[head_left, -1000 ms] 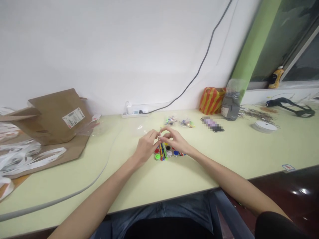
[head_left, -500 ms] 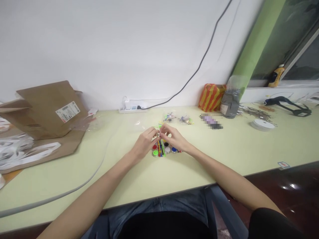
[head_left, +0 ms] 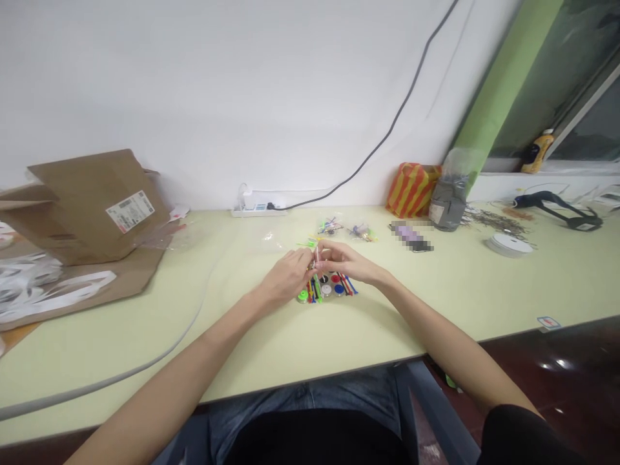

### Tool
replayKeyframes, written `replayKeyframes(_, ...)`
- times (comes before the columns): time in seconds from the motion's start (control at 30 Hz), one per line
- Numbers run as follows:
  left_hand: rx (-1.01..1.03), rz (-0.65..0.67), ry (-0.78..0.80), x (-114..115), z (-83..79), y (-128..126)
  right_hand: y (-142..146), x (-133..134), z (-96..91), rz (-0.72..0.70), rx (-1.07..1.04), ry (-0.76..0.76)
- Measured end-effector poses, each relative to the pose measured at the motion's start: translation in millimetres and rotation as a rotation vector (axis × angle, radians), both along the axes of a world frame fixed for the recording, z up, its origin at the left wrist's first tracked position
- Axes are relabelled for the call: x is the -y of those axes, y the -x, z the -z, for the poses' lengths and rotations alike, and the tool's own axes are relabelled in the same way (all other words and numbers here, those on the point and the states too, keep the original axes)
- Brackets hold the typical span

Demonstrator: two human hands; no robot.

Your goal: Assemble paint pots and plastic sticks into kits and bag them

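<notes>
Over a small group of coloured plastic parts, my two hands meet at the middle of the table. My right hand (head_left: 351, 263) pinches a slim white plastic piece (head_left: 317, 254) between thumb and fingers. My left hand (head_left: 287, 276) is closed right beside it, and its fingertips hide what they grip. Below the hands lie round pieces: a green one (head_left: 303, 296), a white one (head_left: 326, 290), a blue one (head_left: 339, 289), a red one (head_left: 335, 279) and a black one (head_left: 324, 280). Thin arrow-like strips (head_left: 349, 284) in several colours lie among them.
Small clear bags of coloured parts (head_left: 330, 226) lie behind the hands. A power strip (head_left: 259, 210) stands by the wall (head_left: 194, 77). Left are a cardboard box (head_left: 87, 213) and a grey cable (head_left: 145, 367); right, a pixelated object (head_left: 411, 237), a striped bag (head_left: 411, 190) and a white roll (head_left: 508, 245).
My right hand has shifted slightly and its fingers lie flatter around the white piece, which stands more upright. The left fingers have curled in closer. More parts show beneath the right hand.
</notes>
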State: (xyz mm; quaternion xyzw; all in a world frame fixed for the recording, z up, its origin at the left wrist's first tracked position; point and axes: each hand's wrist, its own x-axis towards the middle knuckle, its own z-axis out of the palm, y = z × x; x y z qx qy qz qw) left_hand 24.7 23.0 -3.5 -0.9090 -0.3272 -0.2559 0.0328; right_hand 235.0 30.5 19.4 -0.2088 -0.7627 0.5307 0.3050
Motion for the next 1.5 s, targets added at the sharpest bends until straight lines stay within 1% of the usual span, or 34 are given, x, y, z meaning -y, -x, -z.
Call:
replayKeyframes(0.1,-0.008,0.016,-0.025,3,1.8,-3,-4,-1,-3.4,-0.037,-0.01,0.068)
replayKeyframes(0.23,-0.029,0.074,-0.04,8,0.2,-7,-10,-6,-2.6,-0.081,0.01,0.154)
replayKeyframes(0.3,-0.051,0.077,-0.055,8,-2.4,-8,-12,-6,-2.7,-0.103,0.015,0.158)
replayKeyframes(0.4,-0.06,0.024,-0.076,4,-6.2,-4,-13,-5,-4.8,-0.087,0.039,0.137)
replayKeyframes(0.5,-0.067,-0.085,-0.078,-6,-6.9,5,-14,-7,-6.2,0.044,0.026,0.104)
replayKeyframes(0.57,-0.101,-0.211,-0.049,-13,-5.0,13,-17,-12,-5.2,0.163,0.041,0.062)
replayKeyframes(0.63,-0.163,-0.361,0.01,-20,-1.8,20,-21,-18,-3.2,0.281,0.115,-0.007)
replayKeyframes(0.7,-0.234,-0.481,0.071,-25,2.2,27,-26,-24,-1.1,0.399,0.246,-0.123)
replayKeyframes(0.73,-0.264,-0.514,0.1,-27,4.3,29,-28,-27,-0.2,0.466,0.33,-0.208)
replayKeyframes(0.8,-0.295,-0.525,0.149,-31,8.4,33,-32,-31,1.3,0.588,0.521,-0.395)
replayKeyframes(0.83,-0.297,-0.515,0.166,-32,10.2,34,-33,-32,1.9,0.62,0.618,-0.47)
replayKeyframes(0.9,-0.302,-0.488,0.177,-34,12.9,36,-35,-33,2.9,0.606,0.784,-0.546)
replayKeyframes(0.97,-0.313,-0.47,0.168,-35,14.3,37,-35,-32,3.9,0.535,0.899,-0.538)
replayKeyframes(1.07,-0.329,-0.464,0.173,-34,14.2,36,-32,-29,5.0,0.459,1.003,-0.497)
replayKeyframes(1.2,-0.325,-0.47,0.188,-32,12.9,36,-29,-26,5.6,0.407,1.051,-0.474)
replayKeyframes(1.5,-0.314,-0.458,0.185,-32,14.0,36,-29,-26,5.8,0.413,1.049,-0.49)
